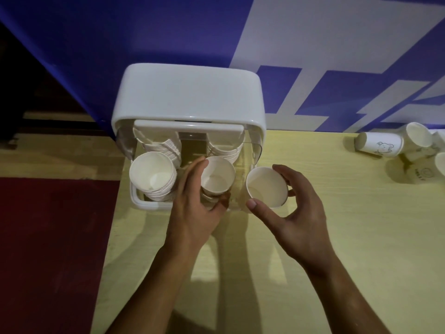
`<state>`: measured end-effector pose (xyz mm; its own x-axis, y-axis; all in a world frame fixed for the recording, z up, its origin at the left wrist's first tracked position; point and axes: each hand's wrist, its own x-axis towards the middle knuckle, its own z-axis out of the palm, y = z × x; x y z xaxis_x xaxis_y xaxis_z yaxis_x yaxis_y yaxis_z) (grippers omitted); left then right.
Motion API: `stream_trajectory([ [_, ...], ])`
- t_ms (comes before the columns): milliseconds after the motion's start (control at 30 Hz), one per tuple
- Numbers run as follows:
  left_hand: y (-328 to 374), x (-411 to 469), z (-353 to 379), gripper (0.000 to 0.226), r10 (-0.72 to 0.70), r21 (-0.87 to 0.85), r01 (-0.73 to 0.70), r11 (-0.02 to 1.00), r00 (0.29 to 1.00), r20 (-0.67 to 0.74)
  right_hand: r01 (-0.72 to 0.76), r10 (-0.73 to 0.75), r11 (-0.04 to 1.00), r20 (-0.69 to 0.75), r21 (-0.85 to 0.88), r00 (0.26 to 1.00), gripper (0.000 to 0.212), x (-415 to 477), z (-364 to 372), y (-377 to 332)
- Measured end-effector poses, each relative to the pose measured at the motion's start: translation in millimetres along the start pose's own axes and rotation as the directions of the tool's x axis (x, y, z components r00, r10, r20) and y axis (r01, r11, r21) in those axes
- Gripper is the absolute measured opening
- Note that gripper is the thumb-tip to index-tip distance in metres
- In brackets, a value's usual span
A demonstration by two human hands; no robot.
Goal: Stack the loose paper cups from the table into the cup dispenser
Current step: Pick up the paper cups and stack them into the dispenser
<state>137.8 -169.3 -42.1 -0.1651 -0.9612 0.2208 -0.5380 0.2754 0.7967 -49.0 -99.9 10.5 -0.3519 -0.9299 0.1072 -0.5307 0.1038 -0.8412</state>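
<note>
My left hand (195, 208) grips an upright cup stack (218, 177) in the dispenser (187, 97); my right hand (296, 213) holds a paper cup (266, 186), mouth up. The print on the loose cups (382, 147) is unreadable.

A pale wood-grain table (361, 249) is set against a wall (156, 32) patterned in blue with white angular shapes. Left of the table, dark red floor (48, 249) is seen. Lighting is dim.
</note>
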Motion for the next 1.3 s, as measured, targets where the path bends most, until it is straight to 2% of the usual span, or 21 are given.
stream_trajectory([
  [200,-0.1,-3.3,-2.6,0.066,-0.178,-0.046,0.184,0.982,0.978,0.11,0.012,-0.012,1.0,0.002,-0.019,1.0,0.073,2.9,4.1,1.2],
  [300,-3.9,2.2,-3.3,0.074,-0.25,-0.047,0.261,0.964,0.954,0.166,0.029,-0.029,0.999,-0.003,-0.038,1.0,0.078,4.6,5.3,1.3],
  [433,-5.3,6.1,-4.5,0.074,-0.246,0.006,0.253,0.967,0.935,0.256,0.058,-0.06,0.997,-0.049,-0.041,0.997,0.082,7.4,6.8,-2.5],
  [567,-6.8,7.6,-5.9,0.074,-0.245,-0.03,0.266,0.963,0.92,0.307,0.094,-0.096,0.995,-0.098,-0.033,0.99,0.078,12.7,7.3,-11.7],
  [667,1.8,5.6,-13.2,0.067,-0.268,-0.065,0.296,0.953,0.924,0.274,0.13,-0.131,0.991,-0.116,-0.016,0.985,0.077,16.1,8.9,-22.0],
  [767,19.1,1.9,-24.2,0.06,-0.261,-0.213,0.291,0.933,0.952,0.159,0.141,-0.137,0.99,-0.098,0.028,0.986,0.075,16.9,16.5,-29.9],
  [867,33.0,3.6,-29.9,0.059,-0.247,-0.358,0.269,0.894,0.963,0.107,0.143,-0.14,0.988,-0.051,0.059,0.989,0.076,12.5,32.7,-30.8],
  [1100,43.0,13.2,-28.8,0.043,-0.248,-0.377,0.276,0.884,0.961,0.12,0.08,-0.077,0.993,-0.043,0.09,0.996,0.084,16.6,46.4,-26.1],
  [1300,41.2,15.1,-24.8,0.033,-0.279,-0.307,0.306,0.901,0.952,0.129,0.072,-0.071,0.997,-0.035,0.027,0.997,0.084,17.3,52.4,-12.6],
])
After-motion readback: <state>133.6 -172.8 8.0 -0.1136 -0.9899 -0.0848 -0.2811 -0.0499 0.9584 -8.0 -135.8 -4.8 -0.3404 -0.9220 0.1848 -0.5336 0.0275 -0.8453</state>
